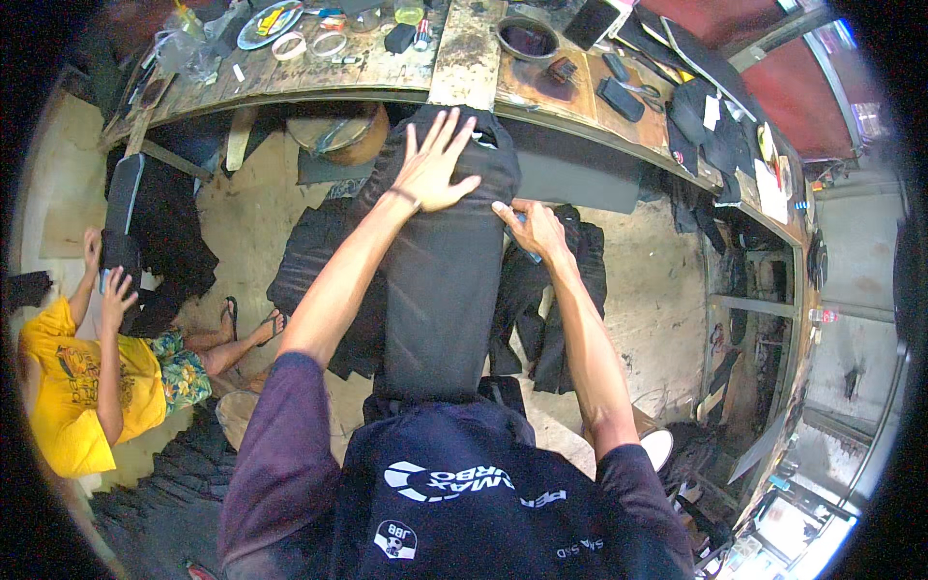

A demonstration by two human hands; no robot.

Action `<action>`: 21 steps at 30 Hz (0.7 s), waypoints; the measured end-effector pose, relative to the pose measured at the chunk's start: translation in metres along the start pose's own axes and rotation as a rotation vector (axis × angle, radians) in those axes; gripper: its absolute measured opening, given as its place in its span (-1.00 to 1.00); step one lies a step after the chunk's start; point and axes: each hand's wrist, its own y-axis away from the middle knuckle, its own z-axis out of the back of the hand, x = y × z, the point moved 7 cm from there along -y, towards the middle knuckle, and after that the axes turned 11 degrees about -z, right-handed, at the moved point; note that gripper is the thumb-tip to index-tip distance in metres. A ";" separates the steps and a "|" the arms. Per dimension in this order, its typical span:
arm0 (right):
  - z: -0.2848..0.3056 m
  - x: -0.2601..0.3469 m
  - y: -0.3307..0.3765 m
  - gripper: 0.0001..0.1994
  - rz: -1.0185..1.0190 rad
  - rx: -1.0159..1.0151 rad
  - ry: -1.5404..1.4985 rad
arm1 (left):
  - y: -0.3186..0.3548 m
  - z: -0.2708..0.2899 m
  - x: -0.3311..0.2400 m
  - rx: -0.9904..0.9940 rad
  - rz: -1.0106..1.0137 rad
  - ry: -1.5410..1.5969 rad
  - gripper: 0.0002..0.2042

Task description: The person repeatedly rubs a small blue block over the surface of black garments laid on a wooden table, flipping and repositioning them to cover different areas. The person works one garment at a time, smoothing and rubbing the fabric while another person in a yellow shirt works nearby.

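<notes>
A black garment point(437, 300) is stretched along a narrow support that runs from my lap to the front edge of the workbench. My left hand point(432, 174) lies on its far part, palm down and fingers spread. At the garment's right edge, my right hand point(537, 232) is closed around a small blue tool point(534, 256). Fingers cover most of that tool, so its exact kind does not show. More black cloth point(314, 261) hangs below on both sides of the support.
Along the far side, the wooden workbench point(387, 82) carries a dark bowl point(527, 39), scissors point(643, 90), tape rolls point(329, 43) and a plate point(271, 24). On the left sits a co-worker in a yellow shirt point(97, 387), hands at another narrow board point(124, 193). Dark cloth point(164, 493) is piled nearby.
</notes>
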 end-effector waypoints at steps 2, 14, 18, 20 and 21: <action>0.004 0.008 -0.002 -0.25 -0.009 0.015 0.033 | -0.039 -0.025 0.029 -0.002 0.095 -0.124 0.22; -0.046 0.127 0.123 -0.23 0.665 -0.360 0.173 | -0.110 -0.022 0.062 -0.223 -0.246 -0.096 -0.17; -0.046 0.137 0.088 -0.19 0.777 -0.174 -0.104 | -0.126 -0.024 0.061 -0.130 -0.294 -0.071 -0.14; -0.035 0.159 0.058 -0.29 0.855 -0.203 -0.061 | -0.131 -0.025 0.065 -0.073 -0.267 -0.083 -0.08; -0.032 0.169 0.038 -0.30 0.895 -0.216 -0.054 | -0.134 -0.023 0.067 -0.081 -0.257 -0.097 -0.07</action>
